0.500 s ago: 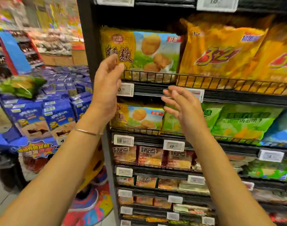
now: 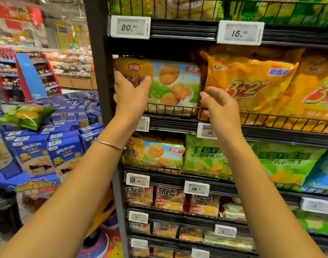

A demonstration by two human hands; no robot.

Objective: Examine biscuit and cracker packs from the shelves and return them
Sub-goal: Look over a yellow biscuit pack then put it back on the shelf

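Now our left hand (image 2: 131, 93) grips the biscuit pack (image 2: 176, 84) at its left edge behind the shelf rail (image 2: 170, 109), our right hand (image 2: 221, 107) curled by its right edge (grip unclear), seemingly to lift it over

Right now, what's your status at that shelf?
Left hand grips biscuit pack at left edge. Right hand at its right edge, grip unclear. Pack sits behind wire rail.

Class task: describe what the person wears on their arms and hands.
Both forearms are bare: no sleeves or gloves in view. A thin silver-coloured bangle circles the wrist of the left hand. The right hand and its wrist show no jewellery.
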